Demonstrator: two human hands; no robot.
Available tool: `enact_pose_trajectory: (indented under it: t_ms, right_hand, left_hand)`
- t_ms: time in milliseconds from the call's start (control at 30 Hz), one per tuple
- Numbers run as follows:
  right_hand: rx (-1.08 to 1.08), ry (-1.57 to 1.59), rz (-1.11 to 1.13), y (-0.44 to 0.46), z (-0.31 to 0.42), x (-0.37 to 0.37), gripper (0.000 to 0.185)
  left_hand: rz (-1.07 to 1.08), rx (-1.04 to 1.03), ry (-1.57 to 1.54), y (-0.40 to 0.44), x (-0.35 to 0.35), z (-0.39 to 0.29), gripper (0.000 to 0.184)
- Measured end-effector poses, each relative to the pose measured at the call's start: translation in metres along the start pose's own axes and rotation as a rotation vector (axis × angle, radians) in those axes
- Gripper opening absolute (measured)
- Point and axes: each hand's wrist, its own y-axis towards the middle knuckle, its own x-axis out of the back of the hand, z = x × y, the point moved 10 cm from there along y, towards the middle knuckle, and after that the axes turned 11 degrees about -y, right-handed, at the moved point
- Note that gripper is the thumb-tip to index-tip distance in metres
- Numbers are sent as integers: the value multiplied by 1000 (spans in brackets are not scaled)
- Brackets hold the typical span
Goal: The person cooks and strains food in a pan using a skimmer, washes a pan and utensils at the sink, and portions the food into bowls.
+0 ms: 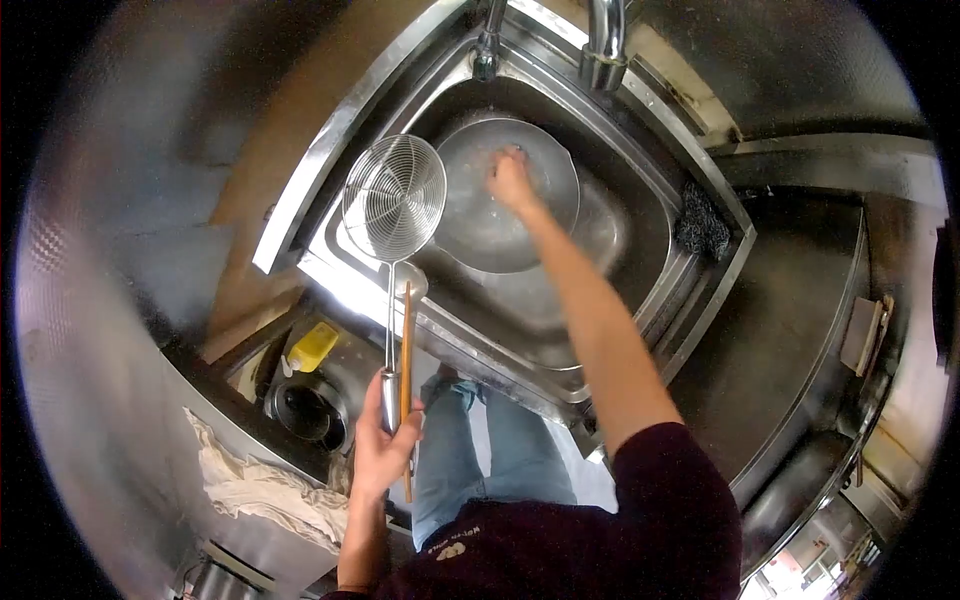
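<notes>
Outside the sink (640,245), the left hand (381,450) is gripping a wire skimmer (394,200) and a wooden stick (406,345) together, perhaps to leave the right hand (511,178) free; that one is reaching, fingers bent, over the round metal pan (475,230) resting inside the sink; whether it is holding anything, I cannot tell.
</notes>
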Motion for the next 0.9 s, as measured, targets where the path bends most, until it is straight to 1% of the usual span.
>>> enact_pose_trajectory:
  t_ms: [100,200,233,267,300,400,433,467,500,600,700,767,833,900]
  right_hand:
    - [400,55,-330,-16,-13,-126,30]
    - [522,70,109,-52,63,-77,30]
    - [359,-8,-17,-23,-4,-139,29]
    - [242,-86,66,-15,-3,-131,29]
    - [123,-167,145,-4,0,-105,30]
    - [423,-95,-292,-25,0,-101,23]
    - [477,-83,-111,-41,25,-80,22]
    - [526,-68,74,-54,43,-74,21]
    - [527,-311,-85,-31,27,-80,17]
    - [146,-189,102,8,5,-52,17]
    - [724,-129,-260,-80,73,-36,23]
    - [470,254,-8,-35,23,-66,30]
    - [273,101,-133,-6,16,-20,34]
    - [370,193,-22,-22,33,-53,29]
  left_hand:
    - [-19,9,21,3,3,3,61]
    - [-15,19,27,0,1,-1,60]
    - [-15,21,23,-1,2,-1,60]
    - [-15,25,19,-4,3,-1,60]
    - [-11,27,14,-5,3,-1,59]
    - [-14,41,-4,-6,5,3,60]
    - [-4,33,-13,-7,4,2,61]
    - [3,28,-20,-9,4,2,61]
    - [11,22,-23,-10,5,2,61]
    - [2,24,23,-9,8,6,62]
    - [2,25,15,-10,7,7,62]
    - [9,59,29,-13,6,6,62]
    - [4,43,37,-12,8,4,62]
    - [10,22,35,-13,8,5,61]
